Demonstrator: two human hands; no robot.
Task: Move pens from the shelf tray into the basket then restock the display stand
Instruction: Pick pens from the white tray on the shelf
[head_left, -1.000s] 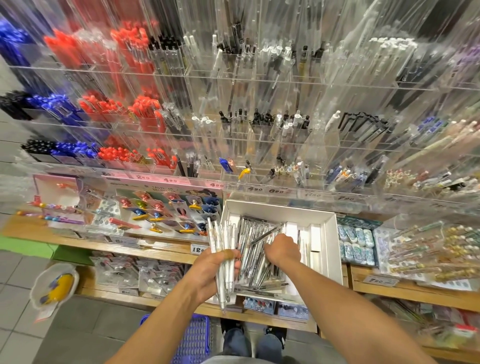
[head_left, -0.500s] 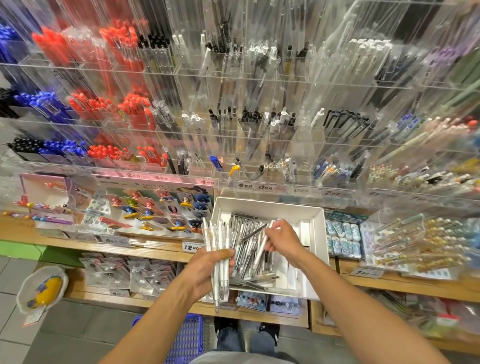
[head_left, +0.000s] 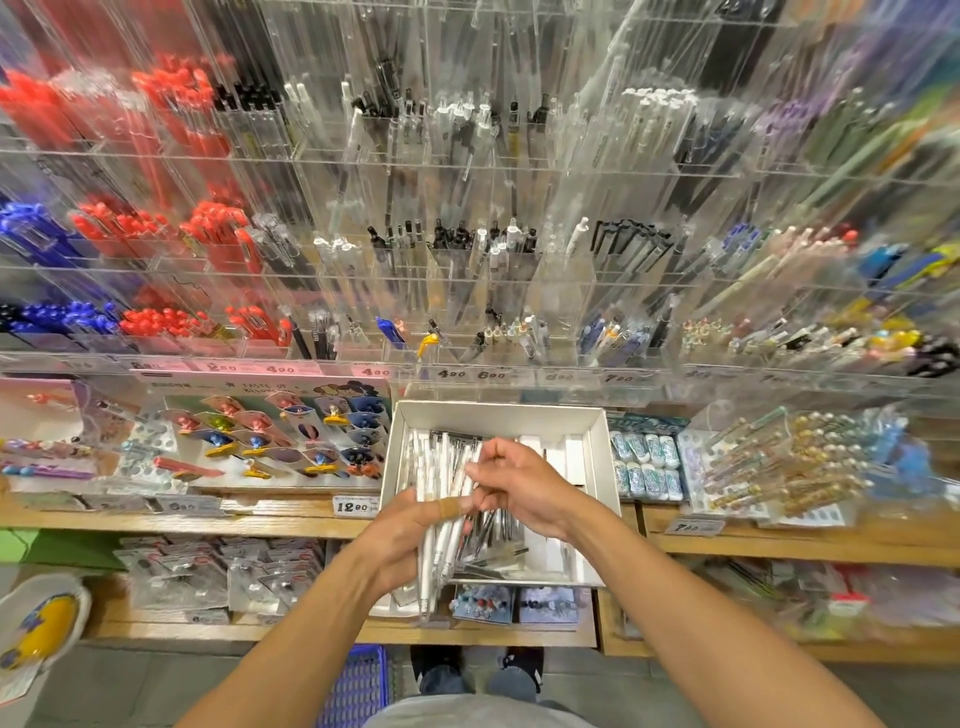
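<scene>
A white shelf tray (head_left: 501, 418) sits on the wooden shelf and holds several wrapped pens. My left hand (head_left: 400, 540) grips a bundle of white pens (head_left: 439, 525) upright over the tray's near left part. My right hand (head_left: 524, 488) pinches a white pen and holds it against the top of that bundle. A blue basket (head_left: 358, 686) shows on the floor below, between my forearms. The clear acrylic display stand (head_left: 467, 234) rises behind the tray, its compartments filled with pens.
Red and blue pens (head_left: 156, 228) fill the stand's left compartments. Carded character pens (head_left: 280, 441) lie left of the tray, erasers (head_left: 644, 460) and glitter pens (head_left: 779, 467) to its right. A lower shelf (head_left: 208, 587) holds packaged items. My shoes (head_left: 478, 670) stand on the floor.
My right hand lifted out of the tray with a pen and brought it left to the bundle in my left hand. The view shifted slightly.
</scene>
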